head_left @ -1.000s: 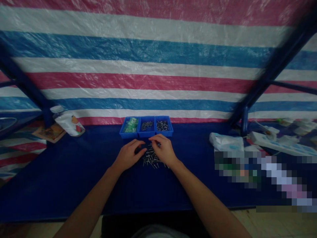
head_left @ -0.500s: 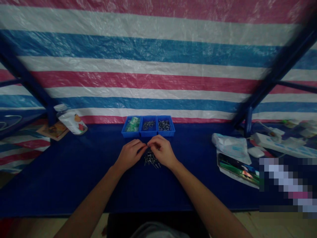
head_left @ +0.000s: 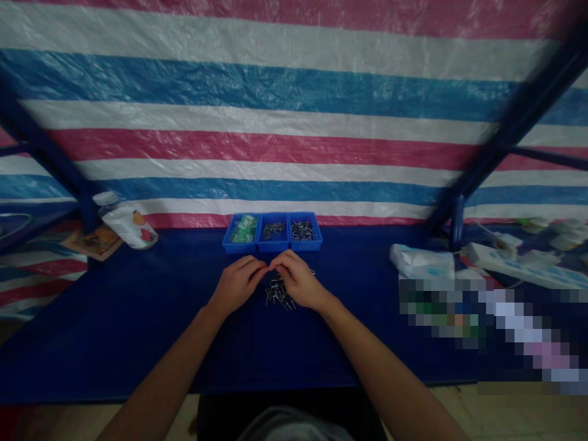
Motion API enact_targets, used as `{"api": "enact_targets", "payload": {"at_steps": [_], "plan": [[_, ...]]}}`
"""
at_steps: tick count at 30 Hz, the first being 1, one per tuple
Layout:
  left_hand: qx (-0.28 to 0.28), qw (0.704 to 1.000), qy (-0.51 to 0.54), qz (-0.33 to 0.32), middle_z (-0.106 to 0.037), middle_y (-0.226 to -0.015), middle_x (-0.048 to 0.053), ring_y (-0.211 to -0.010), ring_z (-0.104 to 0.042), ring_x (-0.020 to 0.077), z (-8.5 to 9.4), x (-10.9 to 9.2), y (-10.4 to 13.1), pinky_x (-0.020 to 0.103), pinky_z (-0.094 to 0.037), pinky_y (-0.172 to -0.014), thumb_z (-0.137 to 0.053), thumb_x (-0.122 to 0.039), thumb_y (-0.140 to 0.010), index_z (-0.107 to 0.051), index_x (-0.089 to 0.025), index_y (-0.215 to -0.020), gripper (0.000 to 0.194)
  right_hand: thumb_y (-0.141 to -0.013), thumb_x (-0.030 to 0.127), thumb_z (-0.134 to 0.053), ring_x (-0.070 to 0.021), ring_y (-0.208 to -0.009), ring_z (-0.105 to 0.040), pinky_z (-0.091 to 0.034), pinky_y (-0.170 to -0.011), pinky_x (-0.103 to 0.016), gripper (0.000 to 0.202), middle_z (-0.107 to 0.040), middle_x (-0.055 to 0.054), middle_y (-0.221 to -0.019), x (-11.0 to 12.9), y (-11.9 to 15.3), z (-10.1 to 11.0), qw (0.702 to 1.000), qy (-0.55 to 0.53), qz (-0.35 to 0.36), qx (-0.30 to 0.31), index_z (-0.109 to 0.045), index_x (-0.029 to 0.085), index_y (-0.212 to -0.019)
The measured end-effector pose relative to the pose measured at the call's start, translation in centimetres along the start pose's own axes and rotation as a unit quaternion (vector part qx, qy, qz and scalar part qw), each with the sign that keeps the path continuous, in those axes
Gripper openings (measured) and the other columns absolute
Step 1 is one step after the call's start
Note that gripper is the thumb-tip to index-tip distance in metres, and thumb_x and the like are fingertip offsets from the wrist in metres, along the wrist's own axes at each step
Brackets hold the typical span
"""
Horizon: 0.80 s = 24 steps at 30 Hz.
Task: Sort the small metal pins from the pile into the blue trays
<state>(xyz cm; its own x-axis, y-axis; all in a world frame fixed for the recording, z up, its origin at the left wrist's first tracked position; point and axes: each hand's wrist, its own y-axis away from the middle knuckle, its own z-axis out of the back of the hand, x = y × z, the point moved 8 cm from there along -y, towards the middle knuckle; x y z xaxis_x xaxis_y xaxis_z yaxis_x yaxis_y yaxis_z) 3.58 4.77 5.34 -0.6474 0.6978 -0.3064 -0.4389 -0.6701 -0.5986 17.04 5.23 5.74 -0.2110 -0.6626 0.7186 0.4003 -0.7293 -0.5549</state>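
Observation:
My left hand (head_left: 237, 285) and my right hand (head_left: 297, 280) meet fingertip to fingertip above the blue table. Both are closed in a pinch; whatever sits between the fingers is too small and hidden to make out. Just beneath them lies a loose pile of small metal screw-like pieces (head_left: 279, 295), partly covered by my right hand. Beyond my fingers stand three joined blue bins. The left bin (head_left: 239, 248) holds small green and clear packets, the middle bin (head_left: 273, 247) thin metal pins, and the right bin (head_left: 305, 246) short dark metal pieces.
A white bottle (head_left: 131, 225) leans at the back left beside a brown packet (head_left: 97, 241). To the right are a plastic packet (head_left: 422, 262) and a white power strip (head_left: 519, 264) with cables. Blue metal posts and a striped tarp (head_left: 294, 147) bound the back.
The view has shifted slightly. My fingertips have come closer together, with the right hand's fingers now bent over the meeting point. The bins and pile look unchanged.

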Motion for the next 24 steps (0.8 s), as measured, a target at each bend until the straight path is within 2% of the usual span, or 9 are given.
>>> {"api": "enact_targets", "payload": {"at_steps": [16, 20, 24], "plan": [[0.027, 0.999, 0.007, 0.032, -0.056, -0.072, 0.000, -0.066, -0.055, 0.0141, -0.3, 0.1, 0.1, 0.028, -0.041, -0.065, -0.040, -0.029, -0.104, -0.058, -0.017, -0.078, 0.033, -0.092, 0.016, -0.048, -0.0145, -0.086, -0.055, -0.045, -0.082, -0.031, 0.015, -0.059, -0.002, -0.092, -1.2, 0.1, -0.5, 0.991, -0.104, -0.085, 0.010, -0.062, 0.021, -0.096], [0.012, 0.999, 0.012, 0.033, -0.058, -0.071, 0.000, -0.065, -0.056, 0.0143, -0.2, 0.2, 0.0, 0.028, -0.042, -0.064, -0.043, -0.028, -0.103, -0.059, -0.018, -0.077, 0.032, -0.092, 0.017, -0.048, -0.0145, -0.086, -0.056, -0.046, -0.080, -0.030, 0.016, -0.059, -0.002, -0.092, -1.2, 0.1, -0.4, 0.992, -0.096, -0.079, 0.009, -0.062, 0.022, -0.097], [-0.024, 0.999, 0.026, 0.014, -0.067, -0.083, 0.004, -0.079, -0.063, 0.0171, 0.2, 0.1, -0.1, 0.030, -0.048, -0.075, -0.048, -0.029, -0.101, -0.064, -0.018, -0.086, 0.025, -0.090, 0.014, -0.049, -0.0140, -0.080, -0.056, -0.046, -0.074, -0.028, 0.017, -0.060, -0.002, -0.089, -0.6, 0.1, 0.2, 0.998, -0.022, -0.050, -0.007, -0.063, 0.021, -0.096]]}}
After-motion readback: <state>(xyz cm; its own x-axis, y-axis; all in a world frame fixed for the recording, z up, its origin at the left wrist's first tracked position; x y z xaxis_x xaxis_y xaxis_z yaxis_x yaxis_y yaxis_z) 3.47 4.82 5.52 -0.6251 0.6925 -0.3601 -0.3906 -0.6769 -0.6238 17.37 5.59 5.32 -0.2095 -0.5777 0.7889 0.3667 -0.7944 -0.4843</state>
